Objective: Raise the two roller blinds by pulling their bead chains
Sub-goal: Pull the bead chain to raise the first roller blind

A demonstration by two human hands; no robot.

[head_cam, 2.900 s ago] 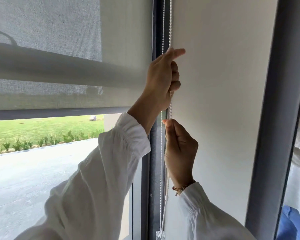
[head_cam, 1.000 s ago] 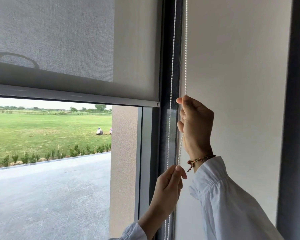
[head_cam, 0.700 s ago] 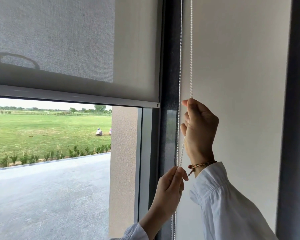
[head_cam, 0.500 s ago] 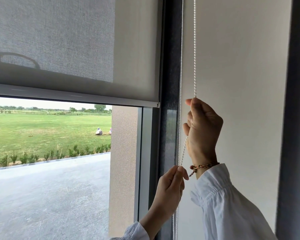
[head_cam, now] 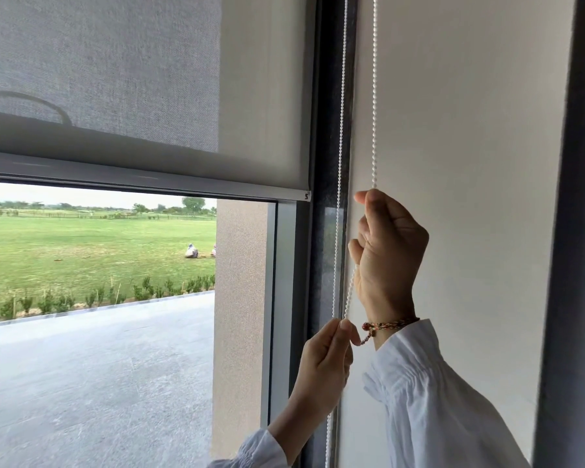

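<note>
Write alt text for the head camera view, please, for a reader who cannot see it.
Two hands hold a white bead chain beside a window: the right hand grips it higher, the left hand pinches it lower. The grey blind on the left is partly raised, showing a lawn outside.

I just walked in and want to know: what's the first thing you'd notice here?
Two hands in the middle pinch a white bead chain beside the dark window frame: the right hand higher up, the left hand lower down. On the left, a grey roller blind is partly raised, and under it you see a bright green lawn outside.
</note>
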